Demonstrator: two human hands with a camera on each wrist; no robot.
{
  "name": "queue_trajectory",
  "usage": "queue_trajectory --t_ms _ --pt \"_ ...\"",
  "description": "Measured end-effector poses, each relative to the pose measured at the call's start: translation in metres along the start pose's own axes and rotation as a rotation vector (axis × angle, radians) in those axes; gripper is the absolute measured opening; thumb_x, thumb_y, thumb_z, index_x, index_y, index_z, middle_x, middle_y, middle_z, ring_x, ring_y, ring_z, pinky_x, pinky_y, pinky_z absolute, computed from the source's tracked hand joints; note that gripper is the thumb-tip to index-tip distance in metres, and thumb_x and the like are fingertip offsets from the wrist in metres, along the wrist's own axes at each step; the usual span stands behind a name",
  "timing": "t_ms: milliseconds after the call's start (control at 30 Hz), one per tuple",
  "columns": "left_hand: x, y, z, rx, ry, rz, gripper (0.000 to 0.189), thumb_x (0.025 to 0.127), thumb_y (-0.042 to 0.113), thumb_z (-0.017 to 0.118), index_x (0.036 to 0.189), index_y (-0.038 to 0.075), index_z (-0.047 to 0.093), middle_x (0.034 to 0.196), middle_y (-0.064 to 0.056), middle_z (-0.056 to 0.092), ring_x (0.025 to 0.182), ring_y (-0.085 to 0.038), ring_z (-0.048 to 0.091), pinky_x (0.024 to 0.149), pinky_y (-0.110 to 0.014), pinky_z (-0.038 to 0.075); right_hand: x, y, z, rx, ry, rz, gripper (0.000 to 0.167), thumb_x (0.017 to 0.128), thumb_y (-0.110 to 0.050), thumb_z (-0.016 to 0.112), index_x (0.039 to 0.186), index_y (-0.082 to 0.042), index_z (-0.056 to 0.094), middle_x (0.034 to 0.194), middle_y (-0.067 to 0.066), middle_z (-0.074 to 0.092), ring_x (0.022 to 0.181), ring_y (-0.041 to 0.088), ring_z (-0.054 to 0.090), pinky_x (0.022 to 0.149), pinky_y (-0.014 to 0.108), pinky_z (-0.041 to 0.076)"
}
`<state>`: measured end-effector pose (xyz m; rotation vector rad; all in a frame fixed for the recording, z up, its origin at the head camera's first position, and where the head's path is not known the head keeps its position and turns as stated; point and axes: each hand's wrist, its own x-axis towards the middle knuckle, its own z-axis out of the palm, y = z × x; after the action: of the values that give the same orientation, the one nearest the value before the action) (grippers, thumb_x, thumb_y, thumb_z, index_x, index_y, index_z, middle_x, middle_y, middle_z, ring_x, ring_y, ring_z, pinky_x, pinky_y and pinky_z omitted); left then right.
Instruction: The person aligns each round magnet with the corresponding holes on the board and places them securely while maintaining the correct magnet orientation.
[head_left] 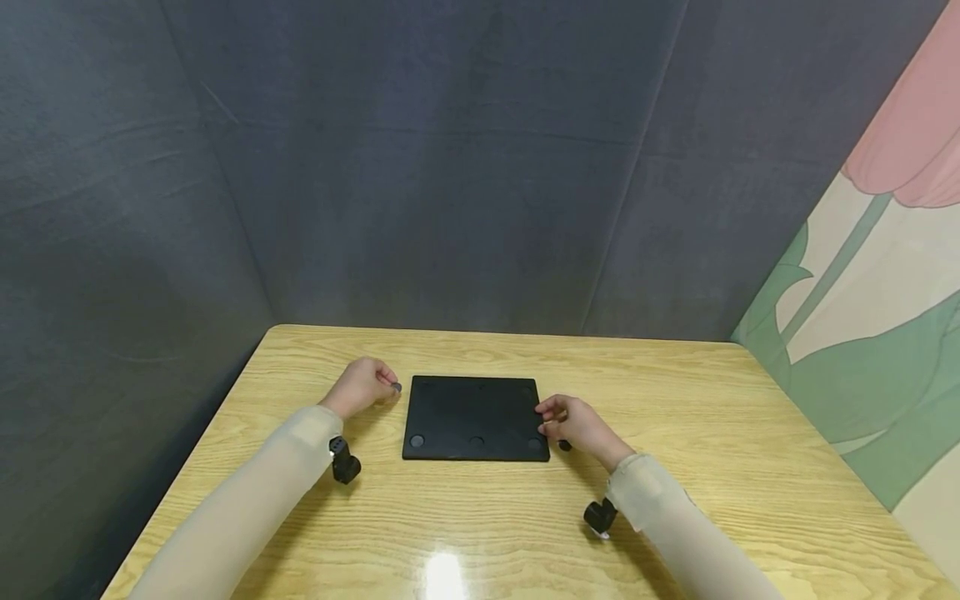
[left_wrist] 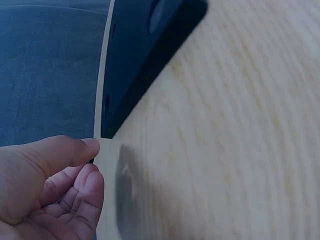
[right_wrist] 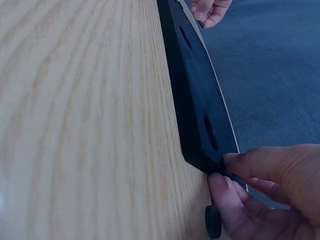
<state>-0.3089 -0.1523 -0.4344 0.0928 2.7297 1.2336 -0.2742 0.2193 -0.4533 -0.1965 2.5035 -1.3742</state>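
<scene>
A black rectangular board (head_left: 472, 417) with several round recesses lies flat on the table. Left of it, my left hand (head_left: 363, 387) pinches a small dark disc (head_left: 397, 387) between thumb and fingertips, held just above the wood. In the left wrist view the fingers hide most of that disc. At the board's right edge, my right hand (head_left: 577, 427) grips the rim, its thumb (right_wrist: 250, 162) on the near corner and a finger against the side. Another small dark disc (right_wrist: 213, 221) stands out beside the right hand's fingers, partly covered by them in the head view.
The light wood table (head_left: 480, 517) carries the board near its far side. Behind it hangs a dark grey curtain (head_left: 450, 167), which also runs along the left. A wall painted with flowers (head_left: 870, 350) rises at the right. Both forearms wear small black wrist cameras (head_left: 345, 461).
</scene>
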Motion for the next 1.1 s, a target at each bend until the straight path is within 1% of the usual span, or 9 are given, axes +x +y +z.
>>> queue_trajectory --t_ms 200,433,567,767,900,1100 --pt "0.001 0.011 -0.002 0.020 -0.009 0.007 0.012 0.083 0.006 0.074 0.092 0.002 0.068 0.086 -0.007 0.066 0.076 -0.016 0.059 0.065 -0.025 0.046 0.001 0.000 0.000 -0.005 0.006 0.006 0.030 0.087 0.010 0.057 0.117 0.004 0.058 0.101 0.015 0.056 0.086 0.018 0.065 0.073 0.032 0.055" --pt "0.005 0.023 0.000 0.052 -0.014 0.049 0.009 0.084 0.006 0.072 0.091 0.002 0.067 0.086 -0.008 0.067 0.076 -0.016 0.060 0.065 -0.025 0.046 0.001 -0.001 0.000 0.001 -0.010 -0.004 0.030 0.087 0.010 0.058 0.117 0.007 0.057 0.100 0.016 0.056 0.085 0.018 0.064 0.073 0.032 0.055" --pt "0.008 0.031 0.002 0.044 -0.011 0.052 0.009 0.083 0.006 0.073 0.090 0.003 0.068 0.085 -0.007 0.066 0.076 -0.015 0.060 0.066 -0.026 0.047 0.000 -0.001 -0.001 0.005 -0.015 -0.007 0.030 0.088 0.011 0.057 0.117 0.008 0.057 0.100 0.016 0.056 0.085 0.017 0.064 0.073 0.033 0.055" --pt "0.009 0.041 0.005 0.026 -0.015 0.053 0.011 0.082 0.007 0.075 0.090 0.003 0.069 0.083 -0.006 0.066 0.074 -0.015 0.059 0.066 -0.025 0.046 0.000 0.000 -0.001 0.004 -0.029 -0.007 0.030 0.089 0.009 0.057 0.119 0.007 0.056 0.103 0.017 0.055 0.088 0.018 0.064 0.074 0.032 0.055" --pt "0.008 0.045 0.006 0.025 -0.007 0.062 0.011 0.082 0.007 0.075 0.091 0.003 0.069 0.084 -0.006 0.067 0.074 -0.015 0.059 0.065 -0.025 0.046 0.001 -0.001 -0.001 0.010 -0.022 -0.004 0.030 0.089 0.009 0.056 0.119 0.007 0.056 0.102 0.016 0.055 0.086 0.017 0.064 0.073 0.033 0.055" --pt "0.012 0.043 0.010 0.014 -0.006 0.065 0.011 0.082 0.007 0.075 0.091 0.002 0.069 0.085 -0.007 0.067 0.074 -0.016 0.059 0.065 -0.026 0.046 0.001 0.000 0.000 0.004 -0.009 0.003 0.030 0.088 0.010 0.057 0.118 0.005 0.057 0.102 0.015 0.056 0.085 0.017 0.064 0.073 0.033 0.055"
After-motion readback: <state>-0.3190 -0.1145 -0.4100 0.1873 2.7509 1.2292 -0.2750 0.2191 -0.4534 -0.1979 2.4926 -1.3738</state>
